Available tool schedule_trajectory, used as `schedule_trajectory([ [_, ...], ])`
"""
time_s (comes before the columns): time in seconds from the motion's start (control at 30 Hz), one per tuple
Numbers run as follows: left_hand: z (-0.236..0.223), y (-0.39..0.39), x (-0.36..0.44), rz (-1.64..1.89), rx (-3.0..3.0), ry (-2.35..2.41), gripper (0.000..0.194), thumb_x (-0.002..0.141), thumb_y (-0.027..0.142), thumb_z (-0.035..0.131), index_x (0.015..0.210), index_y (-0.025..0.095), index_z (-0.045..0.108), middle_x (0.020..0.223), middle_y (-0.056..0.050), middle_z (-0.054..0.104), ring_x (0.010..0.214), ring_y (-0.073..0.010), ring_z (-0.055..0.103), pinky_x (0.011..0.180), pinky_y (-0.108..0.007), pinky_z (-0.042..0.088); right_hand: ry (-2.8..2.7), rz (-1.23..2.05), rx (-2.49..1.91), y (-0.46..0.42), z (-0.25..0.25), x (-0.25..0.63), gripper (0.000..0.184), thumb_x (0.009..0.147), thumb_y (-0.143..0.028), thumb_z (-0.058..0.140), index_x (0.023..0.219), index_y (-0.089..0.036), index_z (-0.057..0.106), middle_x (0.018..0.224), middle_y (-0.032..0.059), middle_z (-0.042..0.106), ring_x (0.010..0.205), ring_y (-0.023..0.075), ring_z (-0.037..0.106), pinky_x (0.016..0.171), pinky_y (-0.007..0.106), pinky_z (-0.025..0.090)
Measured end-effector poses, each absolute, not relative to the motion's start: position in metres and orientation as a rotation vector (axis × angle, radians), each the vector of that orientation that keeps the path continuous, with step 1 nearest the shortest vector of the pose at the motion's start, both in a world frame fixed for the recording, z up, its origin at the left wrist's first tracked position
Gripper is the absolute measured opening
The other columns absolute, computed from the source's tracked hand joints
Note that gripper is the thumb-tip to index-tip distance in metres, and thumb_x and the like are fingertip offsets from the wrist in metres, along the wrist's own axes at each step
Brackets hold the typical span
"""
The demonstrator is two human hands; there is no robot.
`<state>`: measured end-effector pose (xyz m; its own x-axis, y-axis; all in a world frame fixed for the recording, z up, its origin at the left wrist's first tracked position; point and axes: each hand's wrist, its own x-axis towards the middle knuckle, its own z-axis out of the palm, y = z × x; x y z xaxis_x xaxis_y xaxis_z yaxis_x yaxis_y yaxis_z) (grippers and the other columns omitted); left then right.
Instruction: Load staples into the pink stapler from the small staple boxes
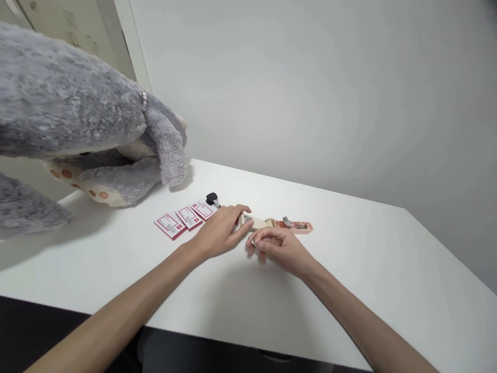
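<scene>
My left hand (223,230) has its thumb and fingers around the left end of a small cream-coloured case (261,223). Small metallic bits (247,219) show at that end. Just to the right, my right hand (281,248) is closed in a pinch near the case, with a tiny shiny piece (253,242) between its fingertips, too small to name. Behind this hand an open orange tray (306,227) adjoins the case and holds small metal pieces. A flat silvery piece (287,221) sticks up from the tray.
Three flat white packets with red borders (171,225) lie in a row left of my left hand. Beyond them is a black-headed item with a metal part (212,198). A large grey plush toy (128,176) takes up the table's left side. A wall (310,103) stands behind.
</scene>
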<state>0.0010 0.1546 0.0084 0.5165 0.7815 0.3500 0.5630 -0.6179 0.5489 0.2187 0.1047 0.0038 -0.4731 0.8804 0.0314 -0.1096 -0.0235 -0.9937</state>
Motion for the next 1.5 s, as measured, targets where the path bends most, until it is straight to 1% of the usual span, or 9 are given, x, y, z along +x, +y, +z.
schedule_trajectory([
  [0.17,0.012,0.153,0.002,0.746,2.314,1.12,0.04,0.108,0.049,0.046,0.129,0.02,0.063,0.085,-0.003,0.07,0.079,-0.022,0.066,0.072,-0.033,0.044,-1.389,1.656,-0.773,0.109,0.002,0.224,0.026,0.096,-0.048,0.077,0.099,-0.023,0.071,0.081,0.0017,0.073,0.063,0.0135,0.065,0.055,0.026,0.051],
  [0.4,0.012,0.155,0.002,0.769,2.306,1.141,0.036,0.106,0.048,0.048,0.123,0.021,0.065,0.08,-0.001,0.067,0.071,-0.0192,0.062,0.067,-0.031,0.04,-1.195,1.583,-0.765,0.117,0.005,0.238,0.026,0.088,-0.045,0.086,0.094,-0.025,0.071,0.08,0.0001,0.071,0.06,0.0126,0.058,0.055,0.028,0.047],
  [0.63,0.013,0.153,0.002,0.767,2.28,1.174,0.029,0.103,0.045,0.051,0.115,0.021,0.065,0.072,0.002,0.061,0.065,-0.0179,0.059,0.062,-0.03,0.037,-1.139,1.527,-0.801,0.122,0.008,0.246,0.032,0.077,-0.046,0.094,0.077,-0.023,0.071,0.086,0.0019,0.072,0.053,0.0094,0.045,0.053,0.029,0.041],
  [0.7,0.013,0.152,0.003,0.771,2.26,1.194,0.027,0.102,0.044,0.052,0.113,0.022,0.064,0.071,0.003,0.061,0.063,-0.0175,0.058,0.061,-0.03,0.036,-1.148,1.52,-0.782,0.123,0.008,0.249,0.032,0.077,-0.045,0.094,0.074,-0.023,0.072,0.086,0.0015,0.072,0.052,0.0082,0.042,0.056,0.03,0.043],
  [0.83,0.013,0.152,0.003,0.786,2.234,1.235,0.026,0.101,0.043,0.052,0.112,0.023,0.065,0.071,0.003,0.06,0.062,-0.0174,0.057,0.06,-0.03,0.035,-1.128,1.469,-0.756,0.125,0.011,0.255,0.03,0.083,-0.05,0.089,0.079,-0.025,0.072,0.067,-0.0038,0.063,0.053,0.0098,0.042,0.071,0.035,0.053],
  [0.9,0.014,0.152,0.003,0.789,2.225,1.256,0.026,0.101,0.043,0.052,0.112,0.023,0.065,0.072,0.003,0.061,0.063,-0.0179,0.057,0.06,-0.031,0.035,-1.107,1.439,-0.767,0.127,0.014,0.259,0.032,0.084,-0.055,0.087,0.083,-0.026,0.071,0.064,-0.0053,0.059,0.053,0.0104,0.043,0.069,0.034,0.054],
  [1.1,0.015,0.152,0.003,0.814,2.2,1.317,0.025,0.102,0.04,0.048,0.113,0.023,0.063,0.079,0.0,0.065,0.069,-0.0191,0.059,0.065,-0.032,0.037,-1.0,1.293,-0.889,0.135,0.016,0.265,0.035,0.081,-0.054,0.089,0.093,-0.025,0.072,0.08,-0.0027,0.066,0.055,0.0085,0.052,0.049,0.023,0.046],
  [1.3,0.013,0.152,0.004,0.92,2.101,1.351,0.025,0.104,0.038,0.045,0.112,0.022,0.063,0.079,-0.001,0.066,0.07,-0.0197,0.061,0.065,-0.033,0.038,-1.079,1.113,-1.08,0.137,0.015,0.263,0.04,0.082,-0.054,0.087,0.107,-0.024,0.078,0.101,0.0055,0.076,0.06,0.0105,0.061,0.052,0.026,0.053],
  [1.5,0.01,0.155,0.006,1.027,1.863,1.289,0.027,0.106,0.043,0.045,0.115,0.023,0.06,0.071,0.001,0.07,0.067,-0.0191,0.067,0.067,-0.032,0.046,-1.084,1.062,-1.142,0.136,0.015,0.262,0.04,0.08,-0.055,0.087,0.103,-0.023,0.079,0.108,0.0075,0.077,0.063,0.0111,0.063,0.054,0.025,0.05],
])
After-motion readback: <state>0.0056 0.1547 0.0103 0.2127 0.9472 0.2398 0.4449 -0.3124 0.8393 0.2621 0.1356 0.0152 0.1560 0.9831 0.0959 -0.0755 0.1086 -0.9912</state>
